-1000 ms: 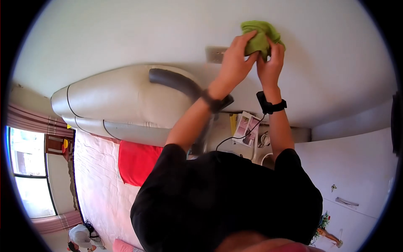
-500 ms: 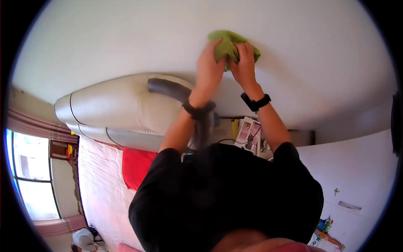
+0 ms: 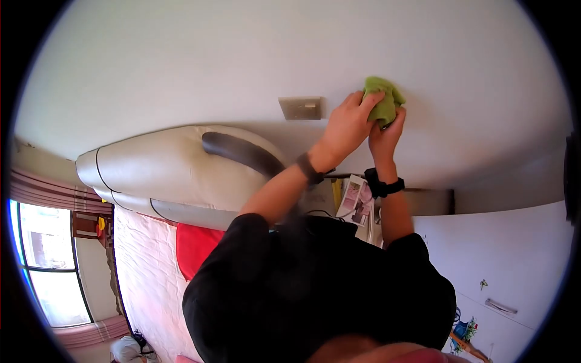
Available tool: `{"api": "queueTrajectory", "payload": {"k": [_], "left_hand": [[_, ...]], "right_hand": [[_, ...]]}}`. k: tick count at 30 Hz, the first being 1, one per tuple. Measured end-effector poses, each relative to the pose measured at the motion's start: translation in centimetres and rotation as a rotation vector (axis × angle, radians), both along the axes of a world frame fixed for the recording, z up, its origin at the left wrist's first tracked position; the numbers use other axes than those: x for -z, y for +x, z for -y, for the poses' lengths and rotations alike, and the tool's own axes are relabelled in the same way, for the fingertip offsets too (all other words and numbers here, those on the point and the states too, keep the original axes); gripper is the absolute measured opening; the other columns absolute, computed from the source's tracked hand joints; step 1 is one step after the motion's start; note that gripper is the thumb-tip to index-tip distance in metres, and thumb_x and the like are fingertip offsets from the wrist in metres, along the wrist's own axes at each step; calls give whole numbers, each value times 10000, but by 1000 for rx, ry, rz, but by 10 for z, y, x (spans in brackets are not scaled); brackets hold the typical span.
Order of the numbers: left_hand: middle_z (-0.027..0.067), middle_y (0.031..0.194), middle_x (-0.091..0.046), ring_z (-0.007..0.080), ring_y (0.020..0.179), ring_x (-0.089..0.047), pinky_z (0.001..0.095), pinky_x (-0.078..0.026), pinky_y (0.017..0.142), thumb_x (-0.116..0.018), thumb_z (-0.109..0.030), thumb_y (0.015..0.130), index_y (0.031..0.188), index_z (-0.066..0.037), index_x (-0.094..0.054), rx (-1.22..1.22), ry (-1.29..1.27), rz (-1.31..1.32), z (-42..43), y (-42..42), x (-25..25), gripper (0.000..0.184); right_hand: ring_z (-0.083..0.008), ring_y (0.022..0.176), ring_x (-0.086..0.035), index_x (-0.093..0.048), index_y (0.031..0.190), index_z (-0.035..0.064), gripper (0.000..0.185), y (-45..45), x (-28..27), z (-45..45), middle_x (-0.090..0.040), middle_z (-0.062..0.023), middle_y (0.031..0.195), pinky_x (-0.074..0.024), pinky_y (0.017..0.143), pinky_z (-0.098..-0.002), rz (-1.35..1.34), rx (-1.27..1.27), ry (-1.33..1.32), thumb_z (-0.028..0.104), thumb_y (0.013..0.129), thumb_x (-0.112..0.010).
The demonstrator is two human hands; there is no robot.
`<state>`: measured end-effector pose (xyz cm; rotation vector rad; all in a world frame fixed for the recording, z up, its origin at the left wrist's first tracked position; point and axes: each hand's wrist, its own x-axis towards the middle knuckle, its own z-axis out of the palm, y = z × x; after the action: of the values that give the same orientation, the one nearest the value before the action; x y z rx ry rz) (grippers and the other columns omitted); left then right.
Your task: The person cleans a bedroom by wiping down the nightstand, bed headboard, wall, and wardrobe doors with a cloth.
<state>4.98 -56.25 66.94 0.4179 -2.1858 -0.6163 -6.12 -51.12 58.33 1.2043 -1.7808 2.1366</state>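
Observation:
A green cloth [image 3: 384,100], bunched and folded, is held between both hands close to the pale wall [image 3: 242,54]. My left hand [image 3: 350,127] grips its left side, with the thumb and fingers closed over the fabric. My right hand [image 3: 387,136] holds the lower right part, its fingers curled round the cloth. Whether the cloth touches the wall I cannot tell. To the left of my left hand, a wall switch plate [image 3: 300,108] is fixed on the wall. Dark bands circle both wrists.
A padded beige headboard [image 3: 157,163] with a dark curved trim [image 3: 242,151] stands against the wall. Below it lies a bed [image 3: 145,254] with a red cloth [image 3: 196,245]. Boxes and cables sit on a bedside surface [image 3: 357,199]. A white cabinet [image 3: 502,254] is at right.
Both hands and the green cloth have moved right and somewhat down in the view. The switch plate, hidden earlier, now shows. The cloth looks more bunched.

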Motion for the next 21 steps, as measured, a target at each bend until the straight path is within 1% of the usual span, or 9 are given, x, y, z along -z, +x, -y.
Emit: {"api": "queueTrajectory", "payload": {"k": [1,4,5,8,9,11,14,17,21], "left_hand": [[181,1041,-612,398,931,-595,446,-504,747,-669,3,776,1234,-104,-549,2,-2,35,0,2,14,486],[158,996,-614,387,930,-603,459,-518,736,-674,-14,764,1201,-101,-536,-23,26,117,2,11,51,467],[146,975,-615,379,928,-607,463,-526,731,-677,-22,757,1185,-102,-533,-36,37,141,3,15,59,459],[161,1002,-623,398,924,-608,473,-519,745,-675,-20,761,1210,-96,-521,-48,90,192,5,24,41,481],[171,1044,-627,406,943,-608,464,-519,766,-679,-11,767,1234,-91,-521,-41,87,159,7,25,27,499],[190,1128,-634,422,979,-609,444,-517,806,-686,5,778,1280,-82,-521,-38,82,89,7,27,-6,535],[199,1131,-630,423,987,-609,438,-517,803,-689,8,792,1296,-84,-515,-57,95,-111,9,31,-38,541],[201,1121,-634,424,994,-611,433,-517,797,-700,-4,800,1274,-80,-521,-32,72,-186,18,37,-32,512],[201,1082,-641,430,979,-605,451,-509,790,-696,-31,805,1247,-67,-512,-65,111,-61,23,42,-23,480]], "right_hand": [[-311,975,-523,-458,1136,-1,387,4,16,0,-520,-167,1047,-442,868,-393,37,-29,6,-86,784,-595],[-310,988,-522,-461,1131,0,392,15,48,-5,-518,-171,1040,-438,875,-394,-1,-66,111,-94,776,-597],[-340,998,-521,-470,1128,6,415,17,52,-4,-519,-182,1049,-436,877,-408,-64,-47,116,-94,755,-624],[-380,994,-514,-483,1127,12,448,9,35,-7,-516,-190,1055,-436,865,-427,-108,-117,192,-87,726,-657],[-401,993,-505,-511,1137,11,470,7,21,-5,-514,-192,1060,-434,856,-434,-151,-107,167,-81,708,-679],[-391,998,-508,-524,1150,10,480,3,-19,-2,-517,-188,1058,-435,856,-429,-254,-56,108,-79,706,-683],[-378,1008,-508,-543,1166,18,502,9,-70,8,-522,-177,1055,-427,874,-423,-326,-32,33,-76,696,-694],[-373,1023,-505,-530,1184,27,511,18,-77,13,-527,-164,1041,-411,912,-423,-368,6,34,-81,708,-681],[-356,1034,-527,-520,1177,30,466,21,-66,16,-538,-172,1064,-429,909,-412,-349,-36,108,-81,746,-658]]}}
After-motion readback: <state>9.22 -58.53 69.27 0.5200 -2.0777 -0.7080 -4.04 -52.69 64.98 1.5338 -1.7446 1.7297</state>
